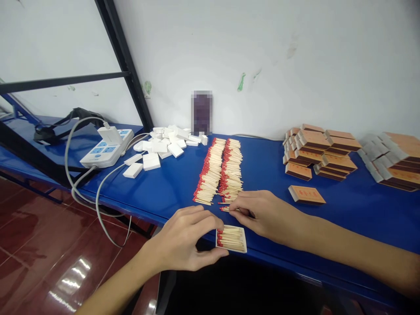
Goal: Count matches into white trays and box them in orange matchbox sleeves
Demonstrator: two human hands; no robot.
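My left hand (193, 238) grips a white matchbox tray (244, 245) at the table's front edge, thumb on the near side and fingers on the far side. Red-headed matches (231, 238) lie side by side in the tray, heads to the left. My right hand (259, 214) is just beyond the tray, its thumb and fingertips pinched on a few matches (225, 209) at the near end of the right-hand row. Two long rows of matches, a left row (211, 170) and a right row (232, 168), run back towards the wall.
White empty-looking trays (167, 140) are heaped at the back left, beside a power strip (106, 148) with a white cable (98, 201). Orange matchbox covers (315, 140) are stacked at right, one matchbox (306, 194) apart. More boxes (393, 162) stand far right. A blurred dark object (202, 113) leans on the wall.
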